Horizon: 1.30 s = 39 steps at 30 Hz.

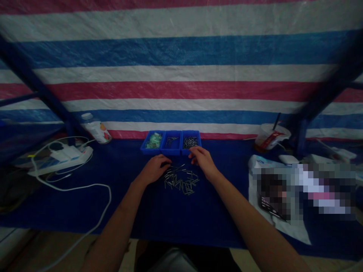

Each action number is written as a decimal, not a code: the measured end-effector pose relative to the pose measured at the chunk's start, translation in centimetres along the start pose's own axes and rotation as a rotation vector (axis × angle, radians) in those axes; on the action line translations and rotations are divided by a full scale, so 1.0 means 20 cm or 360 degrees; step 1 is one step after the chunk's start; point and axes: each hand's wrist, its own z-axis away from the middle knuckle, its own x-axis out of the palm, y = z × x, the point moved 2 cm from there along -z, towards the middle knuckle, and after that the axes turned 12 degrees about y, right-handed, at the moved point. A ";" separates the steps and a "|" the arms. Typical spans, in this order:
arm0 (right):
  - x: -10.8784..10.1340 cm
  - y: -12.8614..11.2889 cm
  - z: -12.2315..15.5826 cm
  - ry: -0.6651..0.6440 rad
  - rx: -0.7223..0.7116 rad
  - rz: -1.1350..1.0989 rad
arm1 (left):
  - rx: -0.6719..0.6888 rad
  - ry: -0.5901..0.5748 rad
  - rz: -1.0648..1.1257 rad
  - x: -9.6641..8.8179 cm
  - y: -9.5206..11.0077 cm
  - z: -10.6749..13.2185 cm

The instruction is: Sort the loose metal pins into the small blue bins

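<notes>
My left hand [157, 169] is at the left edge of a loose pile of thin metal pins [181, 183] on the blue table. Its thumb and forefinger are curled towards each other; whatever is between the tips is too small to make out. A longer pin [178, 166] lies just past those fingertips. My right hand [205, 161] is at the front of the right blue bin [185, 152], fingers bent inward, and anything in them is hidden. Small metal parts [190, 142] fill that bin. A few pins [171, 141] lie in the middle bin [176, 151].
The left bin [149, 152] holds greenish-clear packets [154, 141]. A bottle [96, 129], a power strip [70, 156] and a white cable [109, 194] are on the left. At right are a drink cup [269, 138] and a plastic bag [296, 230]. A striped sheet [181, 53] hangs behind.
</notes>
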 end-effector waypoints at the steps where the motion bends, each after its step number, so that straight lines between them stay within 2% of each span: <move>1: 0.01 0.00 0.01 -0.0012 -0.0141 0.0127 | 0.0017 -0.0004 0.0002 0.01 0.00 0.00; 3: 0.02 0.00 0.03 -0.0031 -0.0407 0.0384 | 0.0048 -0.0011 -0.0008 0.01 -0.01 0.00; 5: 0.03 -0.01 0.05 -0.0070 -0.0580 0.0598 | 0.0064 -0.0011 -0.0035 0.02 -0.01 0.00; 9: 0.05 -0.02 0.10 -0.0179 -0.0723 0.0859 | 0.0074 0.0030 -0.0047 0.02 0.02 -0.01; 12: 0.06 -0.03 0.11 -0.0201 -0.0770 0.0940 | 0.0071 0.0142 0.0060 0.02 0.04 -0.01; 16: 0.07 -0.02 0.10 -0.0296 -0.0628 0.0811 | 0.0055 0.0296 0.0219 0.03 0.08 -0.01; 22: 0.07 -0.01 0.06 -0.0315 -0.0430 0.0476 | -0.0043 0.0371 0.0383 0.03 0.13 0.00; 27: 0.02 -0.05 0.03 -0.0476 -0.0253 0.0060 | -0.0146 0.0469 0.0439 0.00 0.13 0.00; 34: -0.07 -0.14 0.06 -0.0600 0.0084 -0.0759 | -0.0148 0.0463 0.0408 0.00 0.12 0.00; 37: -0.07 -0.14 0.05 -0.0577 0.0213 -0.0833 | -0.0143 0.0407 0.0390 0.01 0.11 0.00; 39: -0.07 -0.12 0.03 -0.0523 0.0295 -0.0732 | -0.0125 0.0374 0.0375 0.02 0.11 0.00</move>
